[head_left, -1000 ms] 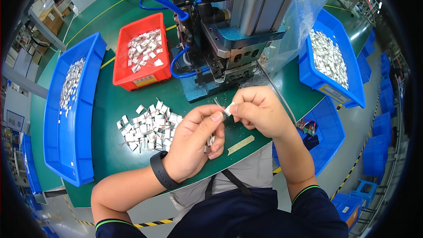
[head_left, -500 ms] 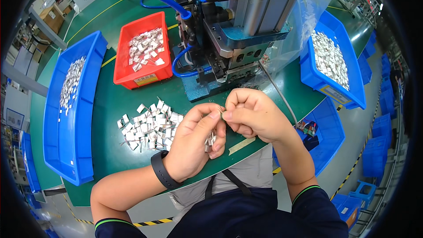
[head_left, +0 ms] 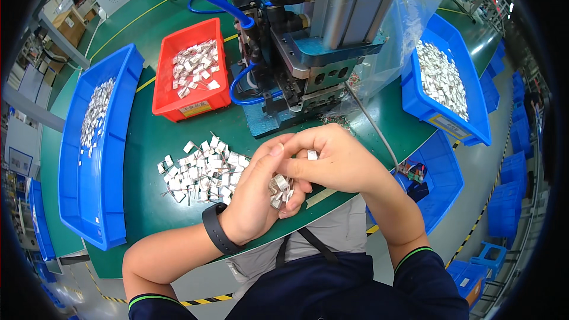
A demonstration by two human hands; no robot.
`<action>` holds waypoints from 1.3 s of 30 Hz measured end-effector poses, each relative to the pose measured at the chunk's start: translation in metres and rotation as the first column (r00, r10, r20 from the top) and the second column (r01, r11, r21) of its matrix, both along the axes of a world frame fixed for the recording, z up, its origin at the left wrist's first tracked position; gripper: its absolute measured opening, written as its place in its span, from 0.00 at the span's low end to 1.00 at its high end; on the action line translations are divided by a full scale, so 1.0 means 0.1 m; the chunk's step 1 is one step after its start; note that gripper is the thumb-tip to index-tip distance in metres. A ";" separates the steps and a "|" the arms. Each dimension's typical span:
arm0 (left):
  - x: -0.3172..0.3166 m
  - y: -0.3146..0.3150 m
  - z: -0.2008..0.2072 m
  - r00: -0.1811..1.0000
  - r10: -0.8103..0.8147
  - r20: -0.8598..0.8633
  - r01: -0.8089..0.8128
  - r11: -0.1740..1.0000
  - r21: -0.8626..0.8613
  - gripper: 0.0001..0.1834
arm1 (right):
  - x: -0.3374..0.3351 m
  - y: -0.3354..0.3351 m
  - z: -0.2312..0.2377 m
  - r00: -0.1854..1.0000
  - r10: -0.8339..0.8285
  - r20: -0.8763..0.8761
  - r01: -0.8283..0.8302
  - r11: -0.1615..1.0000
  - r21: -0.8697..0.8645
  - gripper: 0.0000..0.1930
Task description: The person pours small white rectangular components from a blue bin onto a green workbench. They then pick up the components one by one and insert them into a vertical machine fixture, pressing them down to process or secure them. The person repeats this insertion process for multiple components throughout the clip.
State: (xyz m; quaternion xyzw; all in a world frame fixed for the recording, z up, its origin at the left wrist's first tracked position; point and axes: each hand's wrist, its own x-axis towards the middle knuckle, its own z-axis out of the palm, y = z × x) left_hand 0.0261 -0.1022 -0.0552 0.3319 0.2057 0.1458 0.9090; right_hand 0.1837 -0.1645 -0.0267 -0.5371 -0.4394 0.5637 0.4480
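My left hand [head_left: 250, 201] is cupped around a bunch of small white blocks with thin wire leads [head_left: 280, 191], its fingers curled beneath them. From the right, my right hand [head_left: 344, 163] meets it, with thumb and fingertips tucked against the left fingers. One white block [head_left: 312, 154] shows between the curled fingers of my right hand. What its fingertips pinch is hidden. Just left of my hands, a loose pile of the same blocks [head_left: 201, 172] lies on the green table [head_left: 142, 219].
Beyond my hands stands a machine press [head_left: 296, 71] with blue air hoses. A red bin [head_left: 166, 104] and a long blue bin [head_left: 89, 201] at left hold blocks, as does another blue bin [head_left: 418, 104] at right. A lower blue bin [head_left: 447, 184] sits beside the table edge.
My right hand has shifted slightly left and closed in over my left fingers. A block now shows in my right hand, and the bunch in my left palm is more exposed.
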 end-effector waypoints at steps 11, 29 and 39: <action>0.01 -0.02 0.01 0.999 -0.017 -0.034 0.019 0.998 0.052 0.10 | 0.13 -0.08 0.00 0.971 -0.236 -0.031 0.237 0.971 0.024 0.07; 0.01 -0.04 0.01 0.997 0.074 0.021 -0.074 0.997 0.000 0.10 | 0.09 -0.19 -0.06 0.929 -0.370 -0.013 0.368 0.919 0.142 0.11; 0.01 -0.03 0.01 0.999 0.043 0.001 -0.043 0.999 -0.003 0.09 | 0.21 0.04 -0.07 0.878 -0.478 -0.027 0.478 0.870 0.119 0.13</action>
